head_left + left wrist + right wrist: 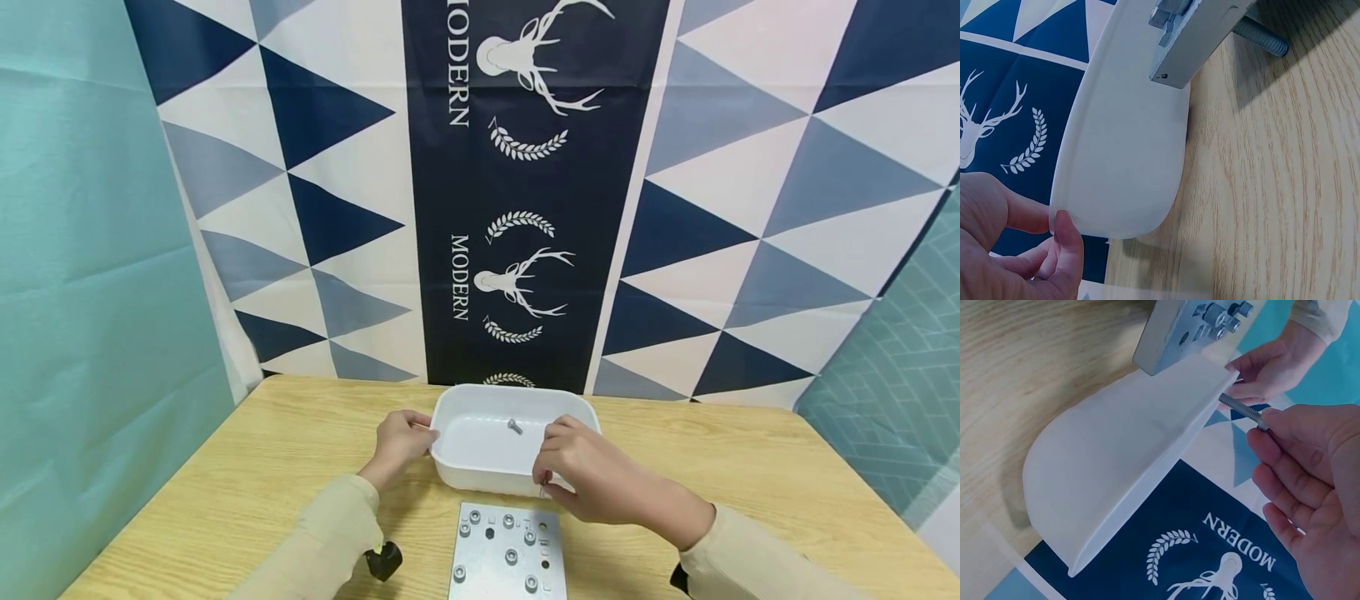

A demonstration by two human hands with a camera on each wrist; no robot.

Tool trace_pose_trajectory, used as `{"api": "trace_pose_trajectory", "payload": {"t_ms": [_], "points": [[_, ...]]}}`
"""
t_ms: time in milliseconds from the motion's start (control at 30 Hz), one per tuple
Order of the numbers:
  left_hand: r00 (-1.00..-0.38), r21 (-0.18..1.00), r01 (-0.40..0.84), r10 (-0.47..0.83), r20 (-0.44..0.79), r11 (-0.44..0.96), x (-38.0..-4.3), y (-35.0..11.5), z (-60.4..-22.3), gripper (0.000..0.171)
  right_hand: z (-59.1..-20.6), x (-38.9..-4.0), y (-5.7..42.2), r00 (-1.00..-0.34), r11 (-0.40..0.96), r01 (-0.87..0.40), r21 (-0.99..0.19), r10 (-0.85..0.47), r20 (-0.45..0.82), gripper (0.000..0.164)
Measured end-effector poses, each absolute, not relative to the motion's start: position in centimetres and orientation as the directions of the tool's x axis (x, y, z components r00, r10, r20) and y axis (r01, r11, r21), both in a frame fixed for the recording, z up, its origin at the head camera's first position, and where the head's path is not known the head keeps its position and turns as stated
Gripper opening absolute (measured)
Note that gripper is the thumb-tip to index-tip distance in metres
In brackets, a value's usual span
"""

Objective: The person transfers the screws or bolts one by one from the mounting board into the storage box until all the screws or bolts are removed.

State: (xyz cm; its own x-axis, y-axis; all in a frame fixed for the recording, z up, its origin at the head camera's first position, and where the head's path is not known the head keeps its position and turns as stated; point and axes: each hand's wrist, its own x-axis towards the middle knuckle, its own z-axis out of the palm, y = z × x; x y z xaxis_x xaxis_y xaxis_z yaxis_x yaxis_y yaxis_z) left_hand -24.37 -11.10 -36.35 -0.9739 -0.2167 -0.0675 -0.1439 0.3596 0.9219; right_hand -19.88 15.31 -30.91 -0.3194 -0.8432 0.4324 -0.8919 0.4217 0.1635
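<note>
My left hand (401, 443) pinches the left end of a white plastic bin (480, 480), thumb and fingers on its rim (1055, 219). One bolt (514, 427) lies inside the bin. With thumb and fingertips my right hand (588, 471) holds another bolt (1242, 410) above the bin's near right side. In the right wrist view its threaded shank points away from the fingers. Nearer to me is a metal plate (486, 554) with several socket-head bolts (512, 557) set in it and some holes. Below the plate, a threaded shank (1263, 37) sticks out in the left wrist view.
The wooden table (322, 433) carries the bin and plate. Behind it hangs a patterned cloth (517, 192) with deer heads and triangles. A teal sheet (105, 275) hangs along the left side.
</note>
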Motion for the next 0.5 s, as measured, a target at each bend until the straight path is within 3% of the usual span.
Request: {"api": "trace_pose_trajectory", "payload": {"t_ms": [500], "points": [[-0.975, 0.926, -0.139, -0.212, -0.066, 0.351, -24.4, -11.2, -36.5, 0.024, -30.4, -21.5, 14.5, -0.339, 0.438, -0.88, 0.186, -0.851, 0.401, 0.014]]}}
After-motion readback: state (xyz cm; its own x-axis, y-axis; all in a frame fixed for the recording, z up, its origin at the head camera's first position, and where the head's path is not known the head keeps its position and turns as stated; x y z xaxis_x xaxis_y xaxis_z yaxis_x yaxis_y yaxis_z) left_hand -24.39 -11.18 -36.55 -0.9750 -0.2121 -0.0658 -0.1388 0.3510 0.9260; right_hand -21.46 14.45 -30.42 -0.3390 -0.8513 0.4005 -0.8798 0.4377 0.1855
